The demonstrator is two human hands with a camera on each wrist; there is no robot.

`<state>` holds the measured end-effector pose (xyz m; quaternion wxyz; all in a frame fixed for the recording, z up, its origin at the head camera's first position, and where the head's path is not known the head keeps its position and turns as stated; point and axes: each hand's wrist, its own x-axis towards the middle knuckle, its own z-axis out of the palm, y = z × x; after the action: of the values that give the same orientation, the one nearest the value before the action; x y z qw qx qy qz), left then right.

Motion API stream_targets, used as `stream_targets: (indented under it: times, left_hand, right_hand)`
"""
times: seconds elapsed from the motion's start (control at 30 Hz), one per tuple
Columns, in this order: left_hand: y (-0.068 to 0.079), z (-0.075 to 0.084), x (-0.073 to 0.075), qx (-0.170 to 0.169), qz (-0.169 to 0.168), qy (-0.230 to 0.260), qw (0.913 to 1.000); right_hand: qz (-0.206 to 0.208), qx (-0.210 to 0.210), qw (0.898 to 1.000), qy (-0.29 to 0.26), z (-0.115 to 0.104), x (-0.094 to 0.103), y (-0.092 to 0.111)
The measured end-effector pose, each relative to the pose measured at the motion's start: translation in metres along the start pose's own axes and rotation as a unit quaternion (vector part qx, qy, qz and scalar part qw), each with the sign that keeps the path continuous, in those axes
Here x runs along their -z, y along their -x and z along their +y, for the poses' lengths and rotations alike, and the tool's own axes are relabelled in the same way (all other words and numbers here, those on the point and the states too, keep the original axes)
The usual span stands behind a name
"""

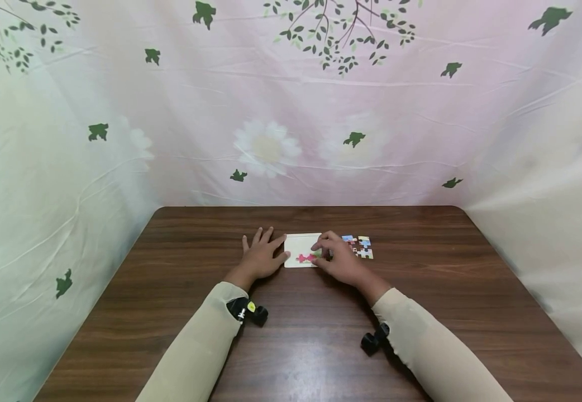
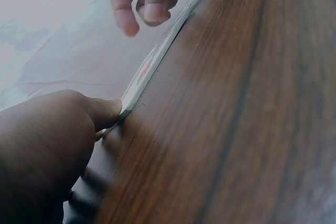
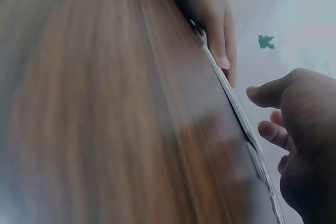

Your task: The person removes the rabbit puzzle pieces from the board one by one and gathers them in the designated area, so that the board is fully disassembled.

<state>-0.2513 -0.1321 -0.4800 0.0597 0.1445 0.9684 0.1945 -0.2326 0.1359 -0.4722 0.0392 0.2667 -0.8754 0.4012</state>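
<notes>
A white puzzle board (image 1: 298, 243) lies flat near the far side of the table, with red-pink puzzle pieces (image 1: 305, 258) along its lower part. My left hand (image 1: 261, 259) rests at the board's left edge, fingers spread, thumb and index finger touching the rim. Over the board's right part hovers my right hand (image 1: 343, 265), hiding that part; its fingers are loosely bent and thumb and fingertips stand apart. In the right wrist view nothing shows between the right thumb (image 3: 262, 96) and fingers. From the left wrist the board (image 2: 142, 80) appears edge-on.
Several loose puzzle pieces (image 1: 365, 247), blue, yellow and pink, lie just right of the board, partly behind the right hand. The brown wooden table (image 1: 195, 245) ends at a patterned cloth backdrop (image 1: 291, 184). Both sleeves carry small black wrist cameras.
</notes>
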Motion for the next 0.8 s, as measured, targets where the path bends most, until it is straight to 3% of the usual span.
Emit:
stream_targets:
  times: [0.3,0.8]
  left_hand:
    - [0.002,0.002,0.001,-0.003,0.0,0.005,1.0]
    - [0.004,0.002,0.003,-0.006,0.004,0.017,0.9998]
  right_hand:
    - [0.003,-0.022,0.997,0.072,-0.01,-0.012,-0.007]
    - [-0.034,-0.068,0.99,0.116,-0.013,-0.014,-0.009]
